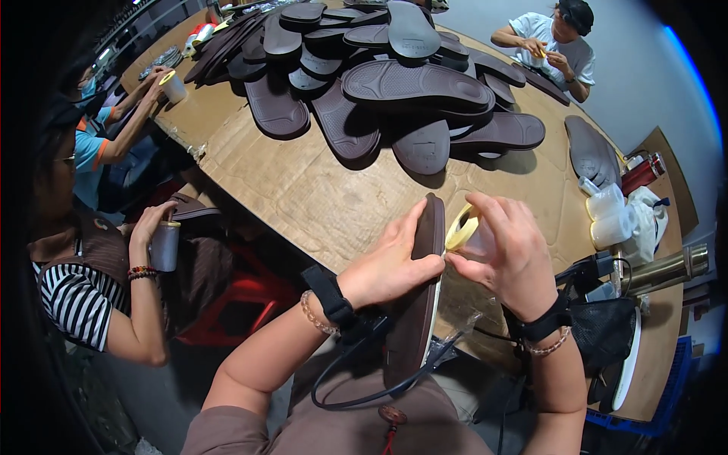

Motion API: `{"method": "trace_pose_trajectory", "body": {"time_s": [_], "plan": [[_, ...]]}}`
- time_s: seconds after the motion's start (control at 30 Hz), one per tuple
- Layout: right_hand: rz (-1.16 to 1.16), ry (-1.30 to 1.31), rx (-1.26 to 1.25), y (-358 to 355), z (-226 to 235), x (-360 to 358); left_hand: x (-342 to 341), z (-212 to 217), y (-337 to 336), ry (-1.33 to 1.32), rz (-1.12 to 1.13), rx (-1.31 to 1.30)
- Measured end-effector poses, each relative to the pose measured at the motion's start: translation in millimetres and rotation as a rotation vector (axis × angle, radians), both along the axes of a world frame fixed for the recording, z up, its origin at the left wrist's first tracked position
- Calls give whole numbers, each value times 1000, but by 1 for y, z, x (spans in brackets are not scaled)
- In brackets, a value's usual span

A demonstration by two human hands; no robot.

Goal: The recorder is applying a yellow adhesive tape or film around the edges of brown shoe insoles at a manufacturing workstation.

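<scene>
My left hand is wrapped round a dark brown shoe sole, which stands on its long edge above my lap. A pale strip runs along the sole's right side, and my left thumb presses near it. In my right hand is a roll of clear tape with a yellowish core, tilted close against the sole. My right thumb and my left thumb almost meet at the sole's edge. Whether tape is stuck there is too small to tell.
A large heap of brown soles covers the table's far side. At right are a single sole, film rolls, a steel flask and a black mesh bag. Co-workers sit left and far right; a red stool stands at left.
</scene>
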State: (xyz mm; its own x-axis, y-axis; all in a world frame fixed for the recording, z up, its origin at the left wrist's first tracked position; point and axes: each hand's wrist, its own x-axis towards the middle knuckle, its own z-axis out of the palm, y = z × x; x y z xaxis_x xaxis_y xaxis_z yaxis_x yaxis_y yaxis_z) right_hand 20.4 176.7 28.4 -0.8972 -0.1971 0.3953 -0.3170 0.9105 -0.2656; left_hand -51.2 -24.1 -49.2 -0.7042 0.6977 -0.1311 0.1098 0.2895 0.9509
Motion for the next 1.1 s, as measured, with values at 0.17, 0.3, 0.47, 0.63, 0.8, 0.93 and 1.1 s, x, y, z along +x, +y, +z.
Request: {"method": "trace_pose_trajectory", "body": {"time_s": [0.17,0.3,0.47,0.63,0.8,0.93,1.1], "plan": [[86,-14,-31,13,-2,-4,4,-7,4,31,25,85],[165,-110,-170,23,-1,-6,4,-6,3,44,18,104],[206,-154,-257,36,3,-18,6,-5,1,10,30,126],[142,-86,-265,36,7,-24,9,-3,0,25,29,122],[-61,83,-27,17,-5,-23,11,-1,1,41,41,110],[-49,156,40,11,-12,-28,13,-1,0,47,46,114],[-46,179,69,8,-14,-29,14,0,0,21,63,121]]}}
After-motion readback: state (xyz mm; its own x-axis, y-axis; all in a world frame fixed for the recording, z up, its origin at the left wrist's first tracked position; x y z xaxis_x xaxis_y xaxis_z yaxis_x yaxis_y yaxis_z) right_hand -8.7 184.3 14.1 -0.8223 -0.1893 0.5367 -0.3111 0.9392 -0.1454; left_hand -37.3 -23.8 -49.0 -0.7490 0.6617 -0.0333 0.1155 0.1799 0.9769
